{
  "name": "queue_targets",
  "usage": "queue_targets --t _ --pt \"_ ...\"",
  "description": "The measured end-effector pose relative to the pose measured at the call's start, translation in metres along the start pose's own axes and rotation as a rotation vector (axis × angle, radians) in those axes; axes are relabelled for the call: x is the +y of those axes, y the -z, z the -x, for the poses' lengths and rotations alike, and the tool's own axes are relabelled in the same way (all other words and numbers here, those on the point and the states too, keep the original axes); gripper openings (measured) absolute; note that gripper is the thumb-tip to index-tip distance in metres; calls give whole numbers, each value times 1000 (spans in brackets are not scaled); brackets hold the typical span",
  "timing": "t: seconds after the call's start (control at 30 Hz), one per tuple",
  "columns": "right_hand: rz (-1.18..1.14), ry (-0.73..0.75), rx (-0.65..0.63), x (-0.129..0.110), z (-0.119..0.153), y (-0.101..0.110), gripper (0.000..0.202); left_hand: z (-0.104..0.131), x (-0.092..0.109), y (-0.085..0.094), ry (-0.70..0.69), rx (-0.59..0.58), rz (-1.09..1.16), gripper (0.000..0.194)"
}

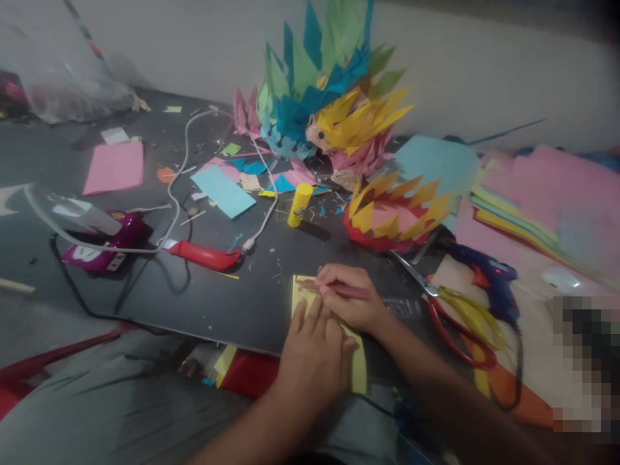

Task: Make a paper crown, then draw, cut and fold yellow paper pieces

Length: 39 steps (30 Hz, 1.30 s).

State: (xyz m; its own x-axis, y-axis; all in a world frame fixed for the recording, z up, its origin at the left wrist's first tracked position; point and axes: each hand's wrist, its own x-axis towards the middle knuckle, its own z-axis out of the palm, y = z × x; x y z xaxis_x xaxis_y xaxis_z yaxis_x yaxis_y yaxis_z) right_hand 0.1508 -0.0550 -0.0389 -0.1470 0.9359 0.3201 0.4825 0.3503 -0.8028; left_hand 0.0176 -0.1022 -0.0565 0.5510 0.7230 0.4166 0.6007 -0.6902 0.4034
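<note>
A strip of yellow paper lies at the table's near edge, partly covered by my hands. My left hand rests flat on it, fingers stretched forward and slightly apart, holding nothing. Just beyond, my right hand is closed around a slim reddish pencil. Its tip reaches left over the paper's far end, close to my left fingertips; blur hides any exact mark. To the right, scissors with red and yellow handles lie with their blades beside a red-and-yellow paper ring of pointed petals.
A yellow glue stick stands upright ahead. Left are a red cutter, a white cable and a purple power strip. A blue glue gun and coloured sheets lie right. Folded-paper models stand at the back.
</note>
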Motion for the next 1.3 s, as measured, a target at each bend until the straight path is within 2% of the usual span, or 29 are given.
queue_targets --t 0.17,0.53,1.0,1.07,1.2,1.3 --pt "14 -13 82 -3 0 1 10 0 1 0 -1 7 -4 29" --pt "61 -76 142 -3 1 0 12 0 1 0 6 -7 -2 34" --pt "36 -122 122 -4 4 -1 14 1 0 -1 10 -11 11 30" --pt "-5 -167 205 -3 5 -1 15 2 0 -1 8 -7 16 29" --pt "-291 -334 555 8 -1 0 13 2 0 -1 7 -23 28 28" --pt "-455 -382 670 19 -10 2 9 2 1 0 7 -47 27 28"
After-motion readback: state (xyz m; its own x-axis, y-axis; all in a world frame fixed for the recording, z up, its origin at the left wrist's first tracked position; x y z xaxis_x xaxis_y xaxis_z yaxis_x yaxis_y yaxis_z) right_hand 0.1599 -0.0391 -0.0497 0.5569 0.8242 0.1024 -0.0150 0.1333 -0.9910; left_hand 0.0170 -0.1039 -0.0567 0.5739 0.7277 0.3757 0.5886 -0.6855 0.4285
